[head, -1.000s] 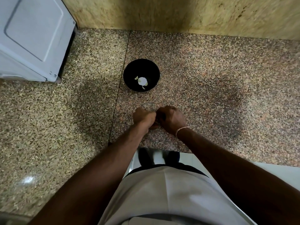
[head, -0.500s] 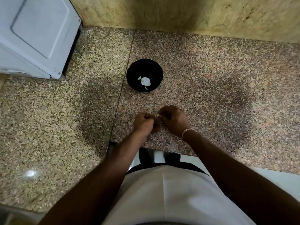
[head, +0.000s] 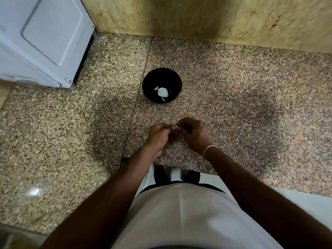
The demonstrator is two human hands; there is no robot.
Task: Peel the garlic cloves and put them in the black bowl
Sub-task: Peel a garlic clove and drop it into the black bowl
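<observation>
1. Peeling a garlic clove [head: 176, 127]: judged the step in hand, with both hands brought together over the speckled stone counter [head: 233, 108], nearer the body than the black bowl [head: 172, 76].
2. Pinching the clove from one side, left hand [head: 159, 135], fingers curled around it; pinching from the other side, right hand [head: 195, 134], fingertips [head: 179, 125] bent in toward the same small white spot.
3. Showing only as a pale sliver between the two sets of fingers, so mostly hidden; skin on or off cannot be told.
4. Pointing: long axis cannot be read from so little; the visible bit seems to run roughly across from one hand to the other, but tip and root end not distinguishable.
5. Already sitting in the bowl: pale garlic pieces [head: 162, 92] near the middle of its floor, one larger, with small bits just beside it; peeled cloves or scraps of skin cannot be told.
6. Calling next, by judgement, for stripping off the rest of the skin, then reaching forward and slightly left to drop the bare clove over the bowl's rim.
7. Risking, likely, a slip of the small clove from the fingertips onto the counter.
8. Standing well apart at far left: a white appliance [head: 41, 38] against the wall.
</observation>
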